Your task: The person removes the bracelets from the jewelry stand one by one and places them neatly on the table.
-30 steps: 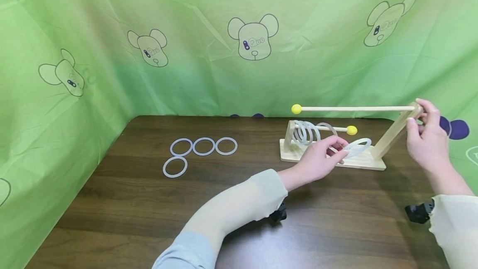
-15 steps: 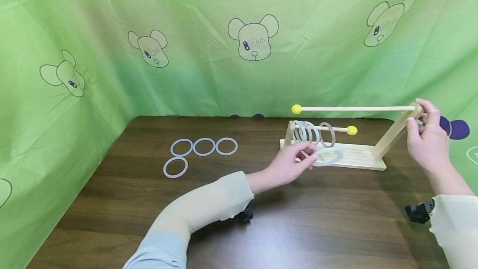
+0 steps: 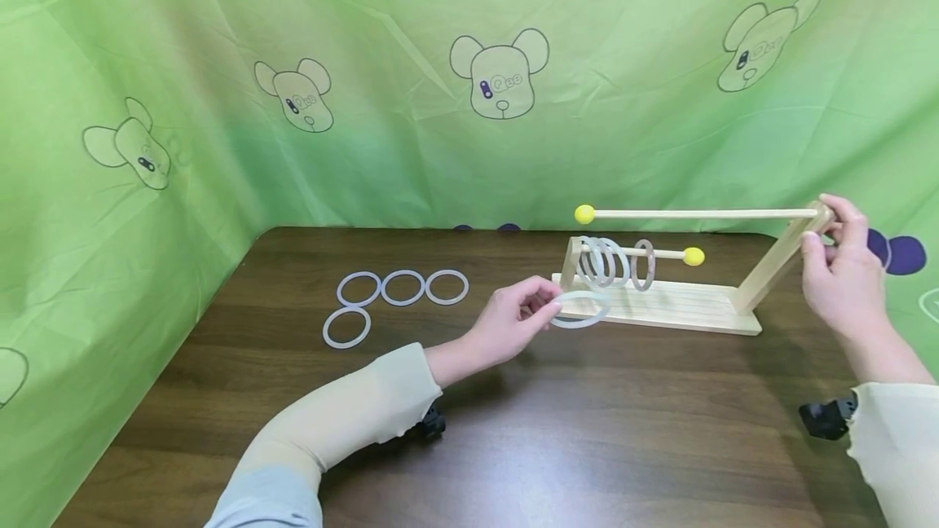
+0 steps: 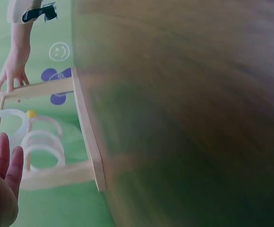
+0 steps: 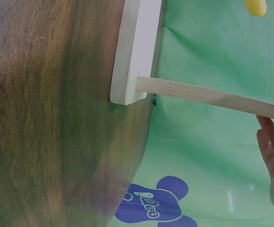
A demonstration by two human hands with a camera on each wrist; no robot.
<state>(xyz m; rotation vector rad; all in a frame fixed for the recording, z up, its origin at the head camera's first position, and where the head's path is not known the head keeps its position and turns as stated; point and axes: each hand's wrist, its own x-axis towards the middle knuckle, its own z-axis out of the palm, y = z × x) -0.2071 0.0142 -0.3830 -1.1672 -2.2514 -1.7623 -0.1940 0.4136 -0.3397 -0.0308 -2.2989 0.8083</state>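
Observation:
My left hand (image 3: 506,320) pinches a translucent white ring (image 3: 583,324) between thumb and fingers, in front of the wooden stand's base (image 3: 682,305). The left wrist view shows the same ring (image 4: 9,112) at the fingertips. At the right, my right hand (image 3: 844,267) grips the top of the stand's slanted post (image 3: 770,271); the right wrist view has its fingers against that post (image 5: 208,96). Several whitish rings hang on the lower rod (image 3: 669,254), and a pinkish one (image 3: 651,267) hangs apart from them. The upper rod (image 3: 697,214) carries no ring.
Several pale rings lie flat on the brown table (image 3: 550,446) at the left, one ring (image 3: 346,345) in front of the others. Yellow balls cap the upper rod (image 3: 584,214) and the lower rod. A green patterned cloth (image 3: 396,153) surrounds the table's back and sides.
My left hand has carried its ring leftward, from over the base's right part to its front left. The pinkish ring has swung to hang more upright. The right hand stays put.

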